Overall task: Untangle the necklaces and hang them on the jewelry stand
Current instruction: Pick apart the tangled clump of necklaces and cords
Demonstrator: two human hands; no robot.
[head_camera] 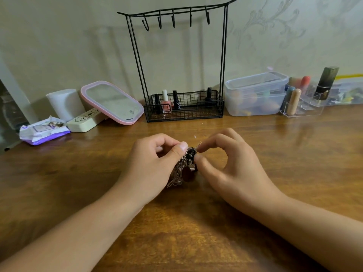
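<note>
Both forearms reach in over the wooden table (275,138) and meet in the middle. The left hand (151,165) curls its fingers and thumb round a clump of tangled necklaces (185,165), chains hanging below its palm. The right hand (231,163) pinches the top of the same clump between thumb and forefinger, other fingers arched. Beyond both hands stands the jewelry stand (182,61), its hooks bare.

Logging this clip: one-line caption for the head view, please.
Both hands, left hand and right hand, pinch a tangled clump of necklaces above the wooden table; the jewelry stand hooks are bare.
</note>
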